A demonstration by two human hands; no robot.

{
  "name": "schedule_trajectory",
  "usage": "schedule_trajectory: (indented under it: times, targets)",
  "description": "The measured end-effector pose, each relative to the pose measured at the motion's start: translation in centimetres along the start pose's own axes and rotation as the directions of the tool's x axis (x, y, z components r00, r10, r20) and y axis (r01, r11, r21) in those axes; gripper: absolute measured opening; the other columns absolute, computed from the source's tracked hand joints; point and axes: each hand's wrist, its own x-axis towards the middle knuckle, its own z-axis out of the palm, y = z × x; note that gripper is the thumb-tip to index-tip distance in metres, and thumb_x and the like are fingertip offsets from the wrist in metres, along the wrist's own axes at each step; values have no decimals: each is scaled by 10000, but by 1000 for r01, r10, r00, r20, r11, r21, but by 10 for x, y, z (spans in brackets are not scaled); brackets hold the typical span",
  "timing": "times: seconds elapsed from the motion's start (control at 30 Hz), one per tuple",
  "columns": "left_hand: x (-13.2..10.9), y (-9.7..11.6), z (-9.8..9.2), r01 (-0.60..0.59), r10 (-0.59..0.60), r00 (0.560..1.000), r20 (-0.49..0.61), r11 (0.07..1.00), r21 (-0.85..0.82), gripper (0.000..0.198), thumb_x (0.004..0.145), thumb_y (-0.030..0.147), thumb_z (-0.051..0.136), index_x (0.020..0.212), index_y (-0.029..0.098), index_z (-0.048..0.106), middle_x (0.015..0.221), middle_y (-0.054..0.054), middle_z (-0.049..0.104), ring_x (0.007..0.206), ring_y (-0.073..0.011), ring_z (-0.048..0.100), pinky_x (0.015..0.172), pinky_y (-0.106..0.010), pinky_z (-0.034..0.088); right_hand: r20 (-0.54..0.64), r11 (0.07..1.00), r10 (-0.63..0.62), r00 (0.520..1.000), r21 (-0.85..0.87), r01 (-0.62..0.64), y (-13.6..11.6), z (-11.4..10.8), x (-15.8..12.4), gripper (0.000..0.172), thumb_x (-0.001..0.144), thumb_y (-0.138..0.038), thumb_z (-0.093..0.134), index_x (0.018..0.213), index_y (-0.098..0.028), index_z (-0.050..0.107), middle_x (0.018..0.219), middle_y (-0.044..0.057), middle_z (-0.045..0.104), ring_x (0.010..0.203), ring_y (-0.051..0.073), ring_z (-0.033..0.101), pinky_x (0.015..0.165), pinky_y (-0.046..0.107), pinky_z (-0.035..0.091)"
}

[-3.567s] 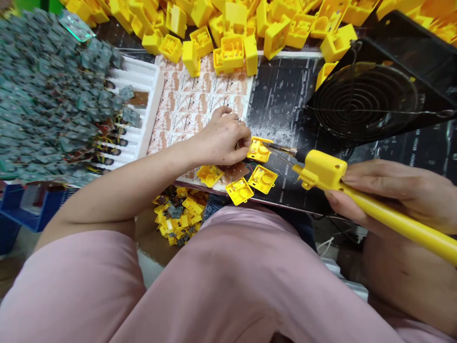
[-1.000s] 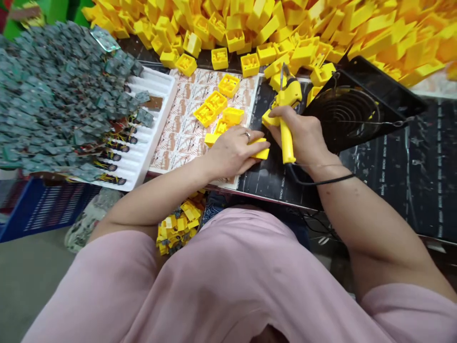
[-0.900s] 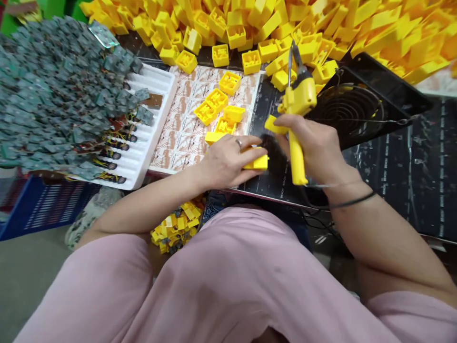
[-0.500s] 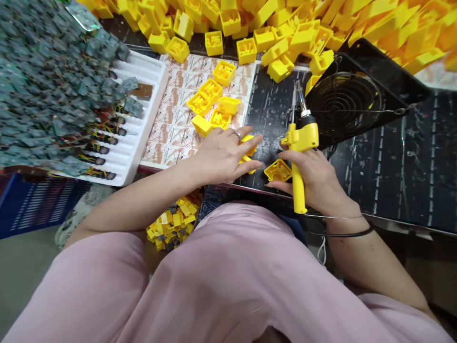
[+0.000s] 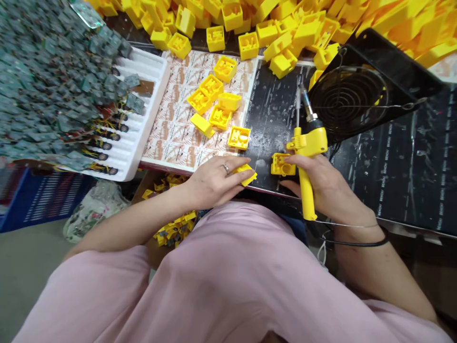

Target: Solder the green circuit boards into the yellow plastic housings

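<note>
My left hand (image 5: 214,180) rests at the near edge of the black mat (image 5: 271,109), fingers closed on a small yellow plastic housing (image 5: 246,173). My right hand (image 5: 323,186) grips the yellow soldering iron (image 5: 306,147) upright, tip pointing away toward the fan. Its fingertips touch a second yellow housing (image 5: 282,164) lying open side up on the mat. A third housing (image 5: 239,138) lies just beyond my left hand.
A black fan (image 5: 352,100) stands at the right back. A heap of yellow housings (image 5: 271,24) fills the back. A white tray (image 5: 143,128) with green circuit boards (image 5: 46,90) is at the left. Several housings (image 5: 212,102) lie on a printed sheet. A box of parts (image 5: 174,228) sits below.
Both hands came back from the yellow heap toward the mat's near edge. The right hand set a housing on the mat; the left hand slid nearer with its housing.
</note>
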Motion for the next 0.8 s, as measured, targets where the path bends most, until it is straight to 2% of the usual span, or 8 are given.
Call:
schedule_trajectory:
  times: [0.13,0.23,0.3,0.37,0.5,0.63,0.73,0.8]
  targets:
    - [-14,4,6,74,-73,997,15,994,-84,344,961,352,555,1211,137,652,1376,-230,597,1234,-306,628,987,-434,560,-190,970,16,982,-235,-62,-6,11,4,584,805,-551,736,1246,-218,543,989,123,701,906,315,673,816,473,556]
    - [-17,2,13,96,-97,995,-26,995,-39,312,974,350,543,1215,177,638,1349,-175,628,1180,-289,653,942,-419,565,-235,946,4,972,-313,-80,-7,27,8,452,871,-488,680,1196,-198,559,907,97,682,869,291,664,745,412,550]
    - [-15,0,16,150,-151,987,-50,988,-32,386,970,378,542,1284,157,579,1294,-157,659,1156,-276,654,937,-407,556,-201,972,-10,980,-233,-38,-7,31,9,349,913,-336,635,1220,-202,535,949,85,675,931,264,670,785,377,561]
    - [-9,-4,19,208,-210,976,-64,978,-31,510,958,441,549,1344,109,517,1230,-161,679,1128,-279,650,940,-412,546,-146,996,-28,989,-92,14,-6,30,8,372,908,-255,626,1257,-210,505,1014,82,670,990,244,673,829,359,568]
    - [5,-5,26,199,-200,979,-42,980,-18,508,958,376,568,1352,60,507,1254,-193,646,1145,-285,620,977,-429,526,-122,999,23,992,26,-20,-4,23,1,513,866,-279,704,1321,-215,476,1202,127,647,1123,279,656,890,395,571]
    - [12,0,28,190,-195,980,-46,978,-91,520,949,346,576,1374,54,509,1297,-205,583,1203,-276,580,983,-399,527,-94,995,50,994,93,-41,-2,18,-4,511,891,-233,668,1351,-266,446,1330,100,621,1197,246,643,948,370,561]
    - [17,-3,20,256,-264,960,-95,962,-91,503,953,392,552,1355,90,548,1316,-187,570,1206,-275,564,1013,-411,501,-69,991,13,998,136,-4,-3,18,-1,539,888,-257,679,1363,-267,425,1358,98,609,1216,242,633,977,373,550]
    - [24,-11,14,330,-330,938,-109,944,-16,410,972,309,490,1333,138,578,1331,-147,596,1200,-269,561,1032,-435,469,-91,994,-21,996,104,31,-5,22,5,564,869,-308,713,1356,-252,435,1334,113,619,1223,266,621,997,410,539]
